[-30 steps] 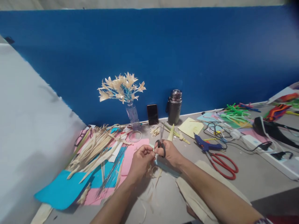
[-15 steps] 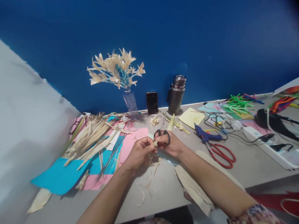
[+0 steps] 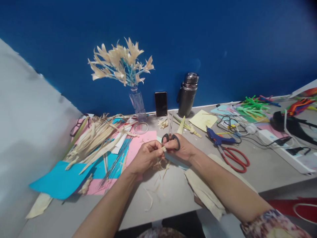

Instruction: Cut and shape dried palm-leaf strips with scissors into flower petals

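Cream piece (image 3: 163, 149) sits between the hands (image 3: 148, 154) — scissors (image 3: 170, 131) in the right hand (image 3: 183, 147).

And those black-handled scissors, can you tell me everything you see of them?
The scissors have two rounded black loops, plastic by the look, and slim, greyish blades, apparently metal. The right hand holds them at the loops above the table, blades pointing away from the person. The blades seem slightly parted, but their tips are faint. Exactly how the hand fits the loops is unclear.
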Action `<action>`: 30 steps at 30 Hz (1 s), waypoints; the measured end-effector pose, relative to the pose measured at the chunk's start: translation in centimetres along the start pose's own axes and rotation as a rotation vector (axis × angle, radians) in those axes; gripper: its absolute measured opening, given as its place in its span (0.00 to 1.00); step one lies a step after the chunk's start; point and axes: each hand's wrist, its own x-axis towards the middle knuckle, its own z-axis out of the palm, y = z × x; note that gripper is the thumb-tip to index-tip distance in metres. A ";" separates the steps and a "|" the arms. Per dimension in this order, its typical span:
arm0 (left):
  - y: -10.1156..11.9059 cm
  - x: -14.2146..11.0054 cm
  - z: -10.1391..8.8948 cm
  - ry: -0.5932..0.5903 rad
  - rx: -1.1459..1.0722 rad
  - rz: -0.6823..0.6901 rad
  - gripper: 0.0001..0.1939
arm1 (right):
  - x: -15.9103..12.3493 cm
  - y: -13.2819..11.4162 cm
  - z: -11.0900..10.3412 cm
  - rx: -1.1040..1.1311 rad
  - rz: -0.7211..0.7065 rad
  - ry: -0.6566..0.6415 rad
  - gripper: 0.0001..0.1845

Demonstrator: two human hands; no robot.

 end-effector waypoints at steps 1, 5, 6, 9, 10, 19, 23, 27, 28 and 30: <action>0.0 0.0 0.1 -0.012 -0.016 0.013 0.15 | 0.1 0.1 -0.2 0.028 -0.004 -0.018 0.14; 0.3 0.0 0.4 0.030 -0.049 0.038 0.15 | 0.2 0.0 -0.8 -0.033 -0.061 0.026 0.17; 0.3 0.0 0.5 0.046 -0.047 0.040 0.14 | 0.2 0.0 -0.8 -0.072 -0.073 0.032 0.18; 0.2 0.0 0.5 0.060 -0.011 0.029 0.14 | 0.2 -0.1 -0.5 -0.173 -0.084 0.049 0.15; 0.1 0.0 0.4 0.054 0.005 0.019 0.14 | 0.1 -0.1 -0.5 -0.193 -0.081 0.059 0.14; 0.4 -0.3 0.5 -0.045 -0.012 0.011 0.14 | 0.3 0.0 -0.9 0.019 -0.011 -0.096 0.13; 0.1 0.0 0.7 0.007 -0.056 0.053 0.16 | 0.6 0.7 -0.9 0.020 -0.064 -0.001 0.21; -0.3 0.4 0.8 0.059 -0.053 0.082 0.16 | 0.8 0.9 -1.0 -0.066 -0.125 0.011 0.26; -0.4 0.5 0.8 0.072 -0.047 0.089 0.16 | 0.8 0.8 -0.9 -0.122 -0.147 0.008 0.25; -0.6 0.6 0.7 0.088 -0.038 0.098 0.16 | 0.7 0.6 -0.7 -0.218 -0.180 0.034 0.22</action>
